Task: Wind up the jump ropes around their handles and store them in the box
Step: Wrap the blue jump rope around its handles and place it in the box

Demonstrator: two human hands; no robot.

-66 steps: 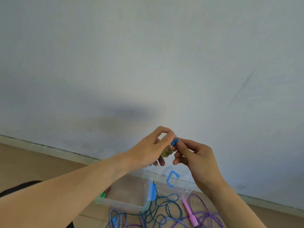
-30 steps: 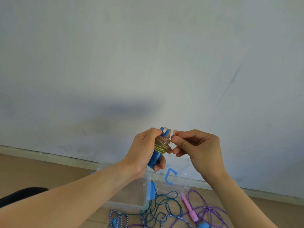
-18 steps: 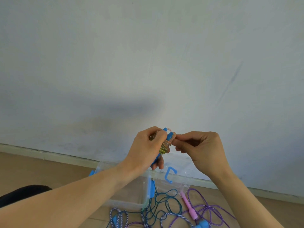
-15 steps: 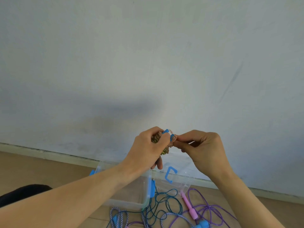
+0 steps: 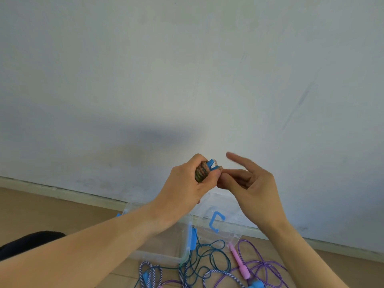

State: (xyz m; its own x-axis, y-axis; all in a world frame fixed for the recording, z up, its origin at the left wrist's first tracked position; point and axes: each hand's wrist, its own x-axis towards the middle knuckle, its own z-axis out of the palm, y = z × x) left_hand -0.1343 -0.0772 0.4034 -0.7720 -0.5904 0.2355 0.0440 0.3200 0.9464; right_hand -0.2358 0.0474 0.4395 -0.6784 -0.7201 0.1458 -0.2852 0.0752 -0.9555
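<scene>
Box (image 5: 162, 242) on floor (image 5: 41, 208) before wall (image 5: 187, 69); lid (image 5: 228, 217) to its right; loose jump ropes (image 5: 209, 258) in front.

Wooden floor (image 5: 41, 208): clear box (image 5: 166, 242), loose jump ropes (image 5: 207, 265) beside it.

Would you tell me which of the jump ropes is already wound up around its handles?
The multicoloured rope with blue handles, gripped in the left hand. The teal rope, purple rope and striped rope lie loose on the floor.
</scene>
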